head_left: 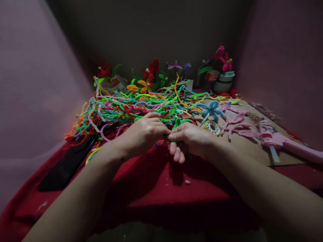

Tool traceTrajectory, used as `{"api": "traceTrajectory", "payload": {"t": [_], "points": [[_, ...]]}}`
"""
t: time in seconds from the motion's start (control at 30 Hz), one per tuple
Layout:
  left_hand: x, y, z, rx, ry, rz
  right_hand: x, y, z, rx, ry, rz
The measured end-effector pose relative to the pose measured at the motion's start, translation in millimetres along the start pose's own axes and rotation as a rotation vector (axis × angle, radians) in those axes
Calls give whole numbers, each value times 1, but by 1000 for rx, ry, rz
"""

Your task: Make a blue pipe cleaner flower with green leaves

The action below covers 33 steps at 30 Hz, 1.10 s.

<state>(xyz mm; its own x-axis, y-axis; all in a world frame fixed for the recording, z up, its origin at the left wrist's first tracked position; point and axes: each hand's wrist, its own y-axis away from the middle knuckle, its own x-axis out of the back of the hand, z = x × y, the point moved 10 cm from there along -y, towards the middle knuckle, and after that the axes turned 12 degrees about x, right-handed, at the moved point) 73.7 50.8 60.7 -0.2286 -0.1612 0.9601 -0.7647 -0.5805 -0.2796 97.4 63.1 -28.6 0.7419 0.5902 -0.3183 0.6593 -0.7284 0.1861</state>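
Red-covered table under tangled fuzzy stems, flat black object, brown board.

A heap of pipe cleaners lies across the table, and from here I can place the rest by it. Behind the heap is a row of flowers, with a jar behind its right end. A single flower sits just at the heap's right edge. Right of the heap is a board bearing a spool nearest it, then fuzzy pieces, then, farthest out, a glue gun. Before the heap's left end lies a flat object.
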Motion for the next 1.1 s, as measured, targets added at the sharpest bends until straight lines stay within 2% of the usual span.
{"api": "traceTrajectory", "payload": {"t": [0.1,0.33,0.53,0.67,0.77,0.9,1.03,1.1], "points": [[-2,1,5,-18,-56,-22,3,-1,-1,4,24,-10],[0,3,7,10,-150,35,3,-2,-3,41,5,-38],[7,2,2,43,-99,60,1,-1,-8,60,-13,-107],[13,1,-7,99,-28,90,14,-1,-23,166,17,-21],[18,1,-11,138,39,108,25,1,-34,236,90,59],[25,1,-14,204,173,107,28,3,-39,243,78,47],[26,2,-25,379,445,59,24,1,-36,209,-33,4],[23,3,-34,483,622,75,22,-1,-37,257,-29,32]]}}
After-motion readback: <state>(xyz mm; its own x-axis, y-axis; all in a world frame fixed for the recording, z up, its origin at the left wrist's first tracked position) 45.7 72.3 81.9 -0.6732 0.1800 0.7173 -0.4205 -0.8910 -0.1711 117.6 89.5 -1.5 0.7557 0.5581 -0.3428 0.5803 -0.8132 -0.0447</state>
